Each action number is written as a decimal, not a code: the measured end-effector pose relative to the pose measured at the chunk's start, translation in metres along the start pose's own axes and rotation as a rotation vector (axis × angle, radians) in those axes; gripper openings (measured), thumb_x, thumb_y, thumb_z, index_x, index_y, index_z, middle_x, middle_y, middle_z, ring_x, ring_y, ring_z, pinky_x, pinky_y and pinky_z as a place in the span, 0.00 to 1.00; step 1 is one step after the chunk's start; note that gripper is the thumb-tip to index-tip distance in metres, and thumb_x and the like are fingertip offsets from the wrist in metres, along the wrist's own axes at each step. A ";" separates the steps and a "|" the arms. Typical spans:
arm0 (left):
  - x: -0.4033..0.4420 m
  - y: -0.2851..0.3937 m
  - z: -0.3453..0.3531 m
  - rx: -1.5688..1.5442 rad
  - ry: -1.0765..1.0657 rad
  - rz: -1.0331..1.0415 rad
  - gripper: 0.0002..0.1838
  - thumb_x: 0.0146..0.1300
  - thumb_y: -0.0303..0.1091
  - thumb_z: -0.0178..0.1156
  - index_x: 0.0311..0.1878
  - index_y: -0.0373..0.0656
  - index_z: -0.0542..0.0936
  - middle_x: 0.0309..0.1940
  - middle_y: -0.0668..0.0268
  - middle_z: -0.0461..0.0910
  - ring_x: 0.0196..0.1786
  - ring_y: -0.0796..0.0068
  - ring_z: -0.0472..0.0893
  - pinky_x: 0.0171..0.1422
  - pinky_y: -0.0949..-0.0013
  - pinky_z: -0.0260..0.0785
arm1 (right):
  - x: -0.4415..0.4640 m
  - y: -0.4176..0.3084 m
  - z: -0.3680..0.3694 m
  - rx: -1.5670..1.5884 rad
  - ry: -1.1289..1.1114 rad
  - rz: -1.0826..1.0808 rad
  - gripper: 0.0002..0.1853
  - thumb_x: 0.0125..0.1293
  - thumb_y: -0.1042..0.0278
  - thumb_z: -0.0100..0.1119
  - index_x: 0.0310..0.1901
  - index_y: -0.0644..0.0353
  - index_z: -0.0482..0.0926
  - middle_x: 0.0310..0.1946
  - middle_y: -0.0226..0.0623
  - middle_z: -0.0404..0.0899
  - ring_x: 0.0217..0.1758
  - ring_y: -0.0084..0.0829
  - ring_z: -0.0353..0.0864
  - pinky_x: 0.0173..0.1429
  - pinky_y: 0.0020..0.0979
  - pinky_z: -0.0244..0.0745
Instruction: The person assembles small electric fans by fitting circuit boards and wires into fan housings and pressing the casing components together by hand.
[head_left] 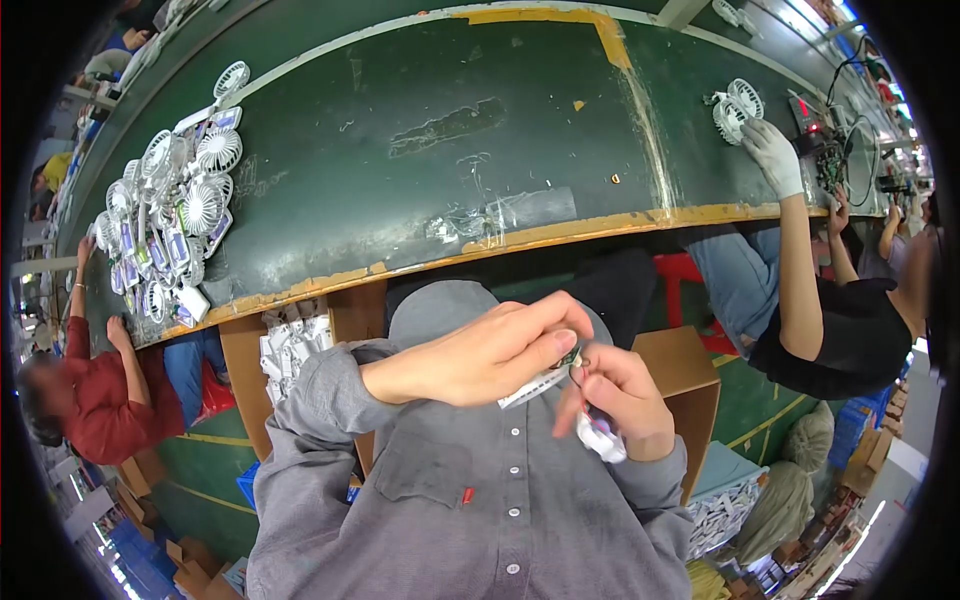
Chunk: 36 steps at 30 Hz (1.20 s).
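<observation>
My left hand [490, 355] is closed around a slotted white plastic housing [535, 388], in front of my chest. A small green circuit board [570, 358] shows at the housing's end, by my left thumb. My right hand [630, 400] is closed close beside it, fingers pinching thin dark and red wires [577, 378] that run to the board. Below the right fingers hangs a blurred white part [601, 440]; its kind is unclear. The fingers hide much of the housing.
A green worktable [330, 170] lies ahead, with a pile of small white fans [165, 215] at left. A cardboard box [285, 350] of white parts stands beside me. One co-worker [120, 400] sits left; another's gloved hand [772, 158] touches a fan [738, 110] at right.
</observation>
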<state>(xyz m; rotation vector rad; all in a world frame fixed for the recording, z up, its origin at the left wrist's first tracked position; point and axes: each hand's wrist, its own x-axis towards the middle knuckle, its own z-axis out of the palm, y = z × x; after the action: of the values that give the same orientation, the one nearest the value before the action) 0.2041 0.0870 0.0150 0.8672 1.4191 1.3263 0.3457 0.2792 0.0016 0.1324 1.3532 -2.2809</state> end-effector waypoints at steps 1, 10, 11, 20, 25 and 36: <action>0.001 -0.001 0.004 -0.004 0.064 0.083 0.12 0.78 0.34 0.45 0.56 0.36 0.69 0.29 0.65 0.76 0.30 0.73 0.74 0.41 0.66 0.68 | 0.004 0.004 0.001 -0.078 0.068 -0.034 0.08 0.76 0.69 0.50 0.48 0.64 0.68 0.33 0.39 0.83 0.38 0.21 0.81 0.40 0.22 0.73; -0.002 -0.003 -0.003 0.599 0.308 0.323 0.16 0.65 0.28 0.59 0.55 0.37 0.73 0.41 0.59 0.81 0.43 0.60 0.81 0.47 0.61 0.73 | 0.032 -0.005 0.012 -0.290 0.235 -0.286 0.06 0.68 0.76 0.51 0.34 0.67 0.75 0.31 0.34 0.77 0.38 0.23 0.76 0.42 0.26 0.71; -0.002 -0.007 0.003 0.484 0.411 0.406 0.18 0.61 0.27 0.62 0.55 0.36 0.75 0.49 0.55 0.80 0.49 0.56 0.81 0.51 0.60 0.75 | 0.035 -0.001 0.009 -0.240 0.251 -0.317 0.06 0.68 0.76 0.50 0.33 0.67 0.75 0.31 0.34 0.77 0.38 0.23 0.76 0.42 0.25 0.70; -0.004 -0.028 -0.002 0.396 0.293 0.514 0.19 0.53 0.21 0.67 0.51 0.40 0.81 0.50 0.58 0.78 0.48 0.60 0.82 0.45 0.63 0.79 | 0.035 -0.014 0.009 -0.305 0.292 -0.113 0.09 0.67 0.73 0.51 0.30 0.66 0.77 0.20 0.28 0.76 0.24 0.16 0.69 0.27 0.23 0.61; -0.009 -0.034 0.002 0.654 0.310 0.530 0.10 0.51 0.23 0.65 0.38 0.40 0.80 0.42 0.64 0.80 0.41 0.63 0.82 0.38 0.63 0.79 | 0.037 -0.009 0.011 -0.695 0.283 -0.150 0.10 0.66 0.73 0.57 0.27 0.68 0.77 0.17 0.30 0.76 0.19 0.16 0.70 0.22 0.26 0.60; -0.008 -0.025 0.035 0.921 0.542 0.605 0.09 0.49 0.26 0.68 0.32 0.39 0.79 0.36 0.65 0.81 0.36 0.72 0.82 0.28 0.69 0.77 | 0.000 0.007 0.022 -0.315 0.397 -0.037 0.13 0.62 0.74 0.52 0.21 0.68 0.76 0.16 0.35 0.78 0.18 0.19 0.68 0.23 0.26 0.60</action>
<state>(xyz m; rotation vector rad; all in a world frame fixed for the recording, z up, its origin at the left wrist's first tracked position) 0.2424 0.0859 -0.0061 1.7251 2.4007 1.3783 0.3520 0.2581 0.0069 0.4764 1.9105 -2.1082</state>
